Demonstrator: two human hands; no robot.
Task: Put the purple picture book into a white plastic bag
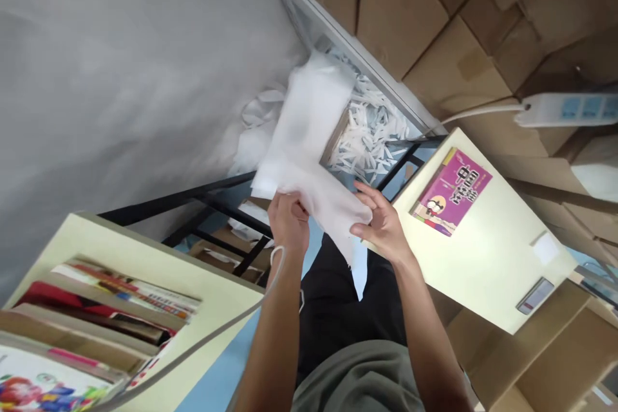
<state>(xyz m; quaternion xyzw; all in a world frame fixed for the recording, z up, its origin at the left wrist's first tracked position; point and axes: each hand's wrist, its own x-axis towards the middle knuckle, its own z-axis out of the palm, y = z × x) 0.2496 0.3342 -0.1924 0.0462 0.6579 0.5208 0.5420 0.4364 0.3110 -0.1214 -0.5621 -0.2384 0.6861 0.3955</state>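
Observation:
Both hands hold a white foam-like wrapping sheet up in front of me, above my lap. My left hand is closed, gripping the sheet's lower left edge. My right hand pinches the sheet's lower right part, thumb on top and fingers curled beneath. The sheet's upper part is blurred by motion and reaches up toward the wall.
A pink book lies on a pale yellow table at right. Stacked books sit on a pale yellow surface at lower left. White paper strips fill a box behind. Cardboard boxes, a power strip and a black metal frame surround me.

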